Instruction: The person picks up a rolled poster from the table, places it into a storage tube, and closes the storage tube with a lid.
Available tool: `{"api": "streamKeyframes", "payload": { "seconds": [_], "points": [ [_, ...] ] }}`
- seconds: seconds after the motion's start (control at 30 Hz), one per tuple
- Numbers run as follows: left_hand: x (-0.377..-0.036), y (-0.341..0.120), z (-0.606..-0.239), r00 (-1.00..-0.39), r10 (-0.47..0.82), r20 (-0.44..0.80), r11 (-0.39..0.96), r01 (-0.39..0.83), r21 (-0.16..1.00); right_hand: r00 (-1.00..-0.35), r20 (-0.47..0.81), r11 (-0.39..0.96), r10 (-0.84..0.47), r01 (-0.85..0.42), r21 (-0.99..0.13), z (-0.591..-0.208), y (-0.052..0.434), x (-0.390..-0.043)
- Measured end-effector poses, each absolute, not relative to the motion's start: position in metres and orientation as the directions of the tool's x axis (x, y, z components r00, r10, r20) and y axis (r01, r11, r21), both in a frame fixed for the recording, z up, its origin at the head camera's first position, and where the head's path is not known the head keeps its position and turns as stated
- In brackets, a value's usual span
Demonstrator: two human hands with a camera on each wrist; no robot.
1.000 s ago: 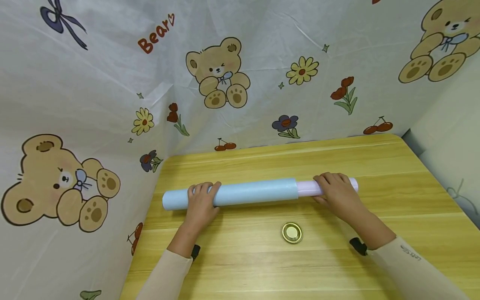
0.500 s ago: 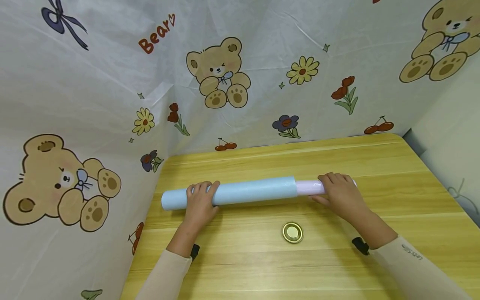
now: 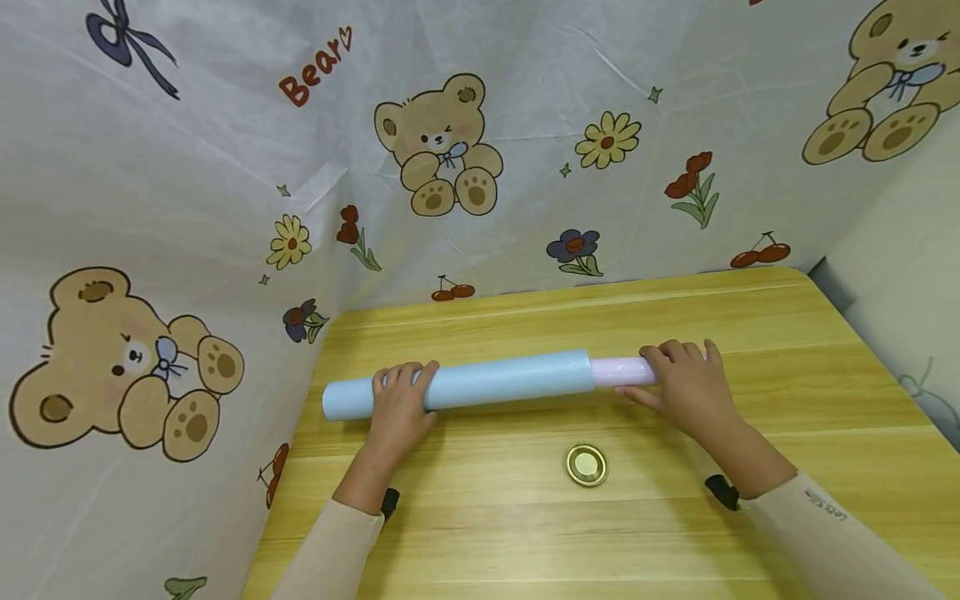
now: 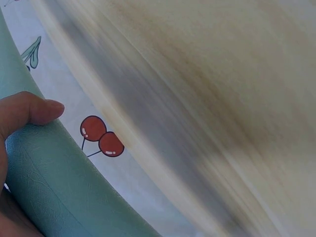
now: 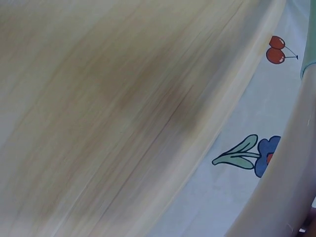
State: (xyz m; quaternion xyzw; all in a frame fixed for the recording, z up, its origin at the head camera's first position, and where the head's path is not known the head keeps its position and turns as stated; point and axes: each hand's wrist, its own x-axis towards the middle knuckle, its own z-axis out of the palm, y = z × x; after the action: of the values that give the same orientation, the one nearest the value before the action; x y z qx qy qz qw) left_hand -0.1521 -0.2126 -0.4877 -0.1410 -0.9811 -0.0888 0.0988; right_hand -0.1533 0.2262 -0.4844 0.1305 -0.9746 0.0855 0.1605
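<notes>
A light blue roll (image 3: 517,377) with a textured, paper-like surface lies across the view above the table. Near its left end my left hand (image 3: 401,412) grips it, fingers over the top; in the left wrist view a digit wraps the roll (image 4: 64,182). Out of the blue roll's right end comes a thinner, glossy lilac roll (image 3: 621,372). My right hand (image 3: 693,392) holds that lilac roll at its outer end, thumb below and fingers above, with the little finger lifted. The hand hides the lilac tip. In the right wrist view the lilac roll (image 5: 286,187) meets the blue roll's edge (image 5: 310,44).
A round gold lid-like disc (image 3: 586,464) lies on the wood-grain table (image 3: 480,533), in front of the rolls and between my arms. A white cloth (image 3: 525,108) printed with bears and flowers hangs behind the table and along its left side.
My right hand has shifted slightly right along the lilac roll, covering its end. The blue roll's right end has risen a little. My left hand keeps its grip nearly unmoved.
</notes>
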Motion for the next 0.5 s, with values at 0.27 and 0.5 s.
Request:
{"api": "streamKeyframes", "payload": {
  "seconds": [0.27,0.5],
  "points": [
    [-0.1534,-0.2126,-0.4877,-0.937,0.263,0.231,0.944,0.299,0.141,-0.926,0.331,0.959,-0.181,-0.241,-0.151,-0.4830,0.2256,-0.1504],
    [-0.1545,-0.2127,-0.4869,-0.938,0.260,0.231,0.946,0.296,0.136,-0.930,0.320,0.954,-0.183,-0.247,-0.172,-0.4805,0.2260,-0.1500]
  ]
}}
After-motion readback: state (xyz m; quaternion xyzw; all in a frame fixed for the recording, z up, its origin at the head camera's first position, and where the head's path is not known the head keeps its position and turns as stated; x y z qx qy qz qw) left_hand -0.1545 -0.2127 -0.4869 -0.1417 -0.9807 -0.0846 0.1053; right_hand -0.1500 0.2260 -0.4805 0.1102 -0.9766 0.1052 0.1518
